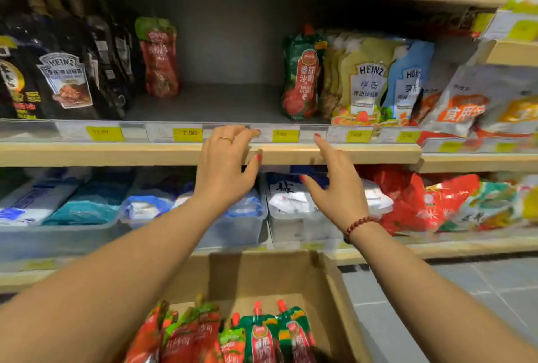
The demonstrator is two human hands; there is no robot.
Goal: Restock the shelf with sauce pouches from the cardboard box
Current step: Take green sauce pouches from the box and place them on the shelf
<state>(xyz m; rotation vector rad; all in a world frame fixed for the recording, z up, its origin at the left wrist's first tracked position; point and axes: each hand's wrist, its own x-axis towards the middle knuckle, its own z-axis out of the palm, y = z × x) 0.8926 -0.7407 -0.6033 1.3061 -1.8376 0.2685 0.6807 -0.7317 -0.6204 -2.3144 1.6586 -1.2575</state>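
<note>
- My left hand (224, 164) holds nothing: its fingers are spread and loosely bent in front of the price strip (186, 134), and its thumb lies across the shelf (116, 154) edge.
- My right hand (334, 188) is also empty and relaxed, with the forefinger reaching up to the same strip.
- I cannot tell whether either hand actually touches the strip.
- The sauce pouches (262, 336) stand in the cardboard box (334, 290), low in view between my forearms.
- On the shelf, one red pouch (158, 59) stands far back on the left and a green-and-red pouch (302, 77) stands on the right, with bare shelf between them.
- Black Heinz pouches (64, 80) fill the far left.
- Pale Heinz pouches (366, 83) sit just beside the green-and-red one.
</note>
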